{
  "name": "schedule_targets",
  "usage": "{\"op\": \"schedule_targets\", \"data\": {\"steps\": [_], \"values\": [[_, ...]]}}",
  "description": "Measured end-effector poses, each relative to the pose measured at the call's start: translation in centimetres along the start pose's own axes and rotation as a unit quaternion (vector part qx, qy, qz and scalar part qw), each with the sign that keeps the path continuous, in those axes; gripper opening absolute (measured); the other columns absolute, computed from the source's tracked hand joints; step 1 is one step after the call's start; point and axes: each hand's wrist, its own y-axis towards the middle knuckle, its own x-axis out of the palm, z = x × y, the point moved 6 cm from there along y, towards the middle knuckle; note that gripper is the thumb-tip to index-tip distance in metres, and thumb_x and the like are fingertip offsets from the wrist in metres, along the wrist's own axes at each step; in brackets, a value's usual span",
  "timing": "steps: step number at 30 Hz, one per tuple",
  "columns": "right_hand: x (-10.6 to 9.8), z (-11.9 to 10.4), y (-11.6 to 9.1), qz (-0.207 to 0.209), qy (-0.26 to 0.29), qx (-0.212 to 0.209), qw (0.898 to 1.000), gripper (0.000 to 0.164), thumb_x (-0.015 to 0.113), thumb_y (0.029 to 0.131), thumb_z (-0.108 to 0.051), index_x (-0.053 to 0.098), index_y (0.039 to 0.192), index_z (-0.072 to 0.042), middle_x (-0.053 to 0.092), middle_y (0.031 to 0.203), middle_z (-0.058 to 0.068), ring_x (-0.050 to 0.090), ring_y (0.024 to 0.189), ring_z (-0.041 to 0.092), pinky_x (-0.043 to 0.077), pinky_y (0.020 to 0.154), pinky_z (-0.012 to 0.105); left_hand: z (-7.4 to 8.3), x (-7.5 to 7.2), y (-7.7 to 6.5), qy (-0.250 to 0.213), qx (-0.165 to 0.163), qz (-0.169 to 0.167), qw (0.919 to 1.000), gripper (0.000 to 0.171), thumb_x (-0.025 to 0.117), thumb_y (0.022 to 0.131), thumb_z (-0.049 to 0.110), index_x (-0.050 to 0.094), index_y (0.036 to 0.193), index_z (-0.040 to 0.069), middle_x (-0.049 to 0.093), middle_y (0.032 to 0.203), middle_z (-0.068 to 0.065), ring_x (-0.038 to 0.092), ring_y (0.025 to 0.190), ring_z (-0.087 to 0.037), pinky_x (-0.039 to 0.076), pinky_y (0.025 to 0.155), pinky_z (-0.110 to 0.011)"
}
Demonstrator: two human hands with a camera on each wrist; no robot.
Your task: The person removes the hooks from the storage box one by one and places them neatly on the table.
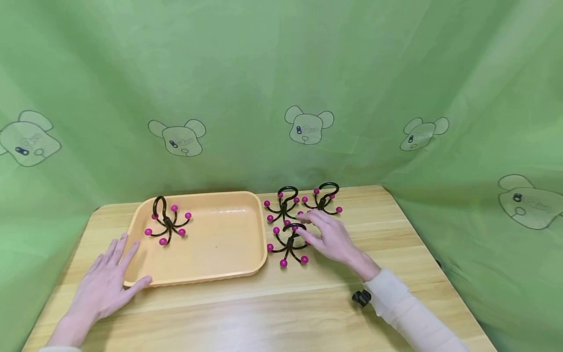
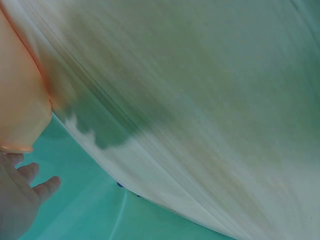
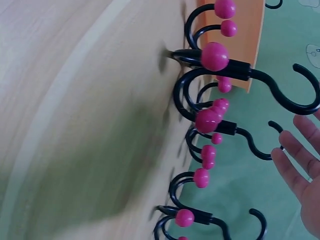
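Both hands are unclenched: the left hand (image 1: 105,281) lies fingers spread at the tray's left edge, and the right hand (image 1: 327,234), loosely bent and holding nothing, hovers by the nearest hanger (image 1: 290,243) on the tabletop (image 1: 211,318). Two more hangers (image 1: 283,208) (image 1: 322,203) stand just behind it, right of the tray (image 1: 224,244); a fourth hanger (image 1: 167,222) sits inside, toward the left. I'd judge it best to pinch the hook (image 1: 290,225) between thumb and fingertips and lift straight up, since the curved prongs crowd their neighbours and could snag. Keeping my left palm light should avoid shoving the tray. From the right wrist I see what the head view flattens: the hooks rise well above the tabletop, over the pink balls (image 3: 215,56). Whether my fingers touch that hook, I can't tell. The left wrist view shows the tray's outer wall but no hanger.
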Motion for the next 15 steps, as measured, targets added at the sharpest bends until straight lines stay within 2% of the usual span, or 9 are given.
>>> {"op": "schedule_targets", "data": {"steps": [4,10,15], "values": [[-0.2,-0.8,0.6,-0.013,-0.015,0.008,1.0,0.044,0.076,0.094,-0.026,0.068,0.133,-0.006,0.074,0.128,0.011,0.072,0.114,0.028,0.063,0.096,0.048,-0.2,0.0,-0.2,0.002,-0.002,-0.004,1.0,0.098,0.061,0.096,0.064,0.024,0.168,0.008,-0.003,0.178,-0.017,0.007,0.165,-0.045,0.031,0.12,-0.073],[-0.5,-3.0,1.8,-0.051,-0.039,0.02,0.998,0.053,0.072,0.097,-0.04,0.064,0.142,-0.013,0.069,0.137,0.011,0.067,0.125,0.031,0.057,0.105,0.056,-0.1,0.0,-0.2,0.001,-0.002,-0.003,1.0,0.098,0.061,0.096,0.064,0.025,0.167,0.006,-0.003,0.178,-0.017,0.007,0.165,-0.045,0.031,0.12,-0.073],[0.0,-5.1,2.9,-0.065,-0.04,0.006,0.997,0.058,0.069,0.098,-0.046,0.059,0.147,-0.016,0.067,0.139,0.009,0.064,0.127,0.03,0.054,0.11,0.056,0.1,-0.1,-0.3,-0.001,-0.001,-0.002,1.0,0.098,0.061,0.097,0.063,0.026,0.167,0.005,-0.002,0.178,-0.018,0.006,0.165,-0.044,0.031,0.12,-0.073]]}}
